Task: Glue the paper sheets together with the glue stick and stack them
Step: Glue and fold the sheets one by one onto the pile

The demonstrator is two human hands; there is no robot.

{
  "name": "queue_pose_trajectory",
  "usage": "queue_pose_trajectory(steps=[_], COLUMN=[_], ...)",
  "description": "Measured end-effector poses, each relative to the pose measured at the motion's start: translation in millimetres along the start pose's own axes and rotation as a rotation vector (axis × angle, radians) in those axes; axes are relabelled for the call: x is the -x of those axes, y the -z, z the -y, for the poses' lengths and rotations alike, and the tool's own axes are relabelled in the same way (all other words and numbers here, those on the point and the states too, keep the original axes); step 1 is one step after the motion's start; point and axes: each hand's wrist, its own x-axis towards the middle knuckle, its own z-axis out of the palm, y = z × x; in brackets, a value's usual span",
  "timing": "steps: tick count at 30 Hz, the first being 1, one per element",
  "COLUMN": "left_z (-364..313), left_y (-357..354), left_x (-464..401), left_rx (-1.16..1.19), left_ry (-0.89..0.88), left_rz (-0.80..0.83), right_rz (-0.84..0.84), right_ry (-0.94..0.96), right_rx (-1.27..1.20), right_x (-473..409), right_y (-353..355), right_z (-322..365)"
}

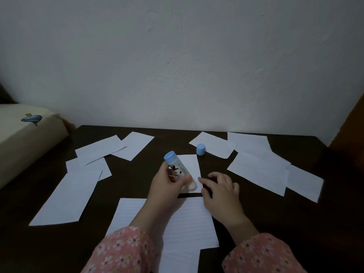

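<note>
Progress: early; one small sheet [190, 170] was being glued, no glued stack was visible, and many loose sheets [258, 170] lay scattered.
Left hand [167, 186]: grip held the uncapped glue stick [178, 169], tip on the sheet.
Right hand [220, 191]: fingertips pressed the sheet's edge, holding nothing.
Cap [201, 149]: upright nearby.
Surface: dark desk [275, 213] against a white wall [187, 66], dim room.
</note>
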Motion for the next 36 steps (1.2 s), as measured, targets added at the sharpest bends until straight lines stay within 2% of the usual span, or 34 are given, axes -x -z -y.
queue_pose_trajectory(steps=[9,16,22,28,33,36], left_z=[0,-1,5,6,7,6], left_y=[-5,0,0,3,7,9], left_x=[1,-8,-10,-13,-17,-18], left_rx=[-0.335,-0.131,-0.293,-0.343,-0.405,-0.419], left_ry=[-0.24,-0.212,-0.166,-0.137,-0.141,-0.15], left_rz=[0.036,-0.141,0.069,0.132,0.252,0.257], right_rz=[0.023,0.0,0.018,0.017,0.019,0.015], right_ry=[0.0,0.002,-0.001,-0.005,-0.011,-0.025], right_rx=[0.012,0.021,0.031,0.033,0.031,0.032], right_x=[-1,0,0,1,0,-1], right_y=[-1,-2,-2,-1,0,-1], right_z=[1,2,3,2,4,6])
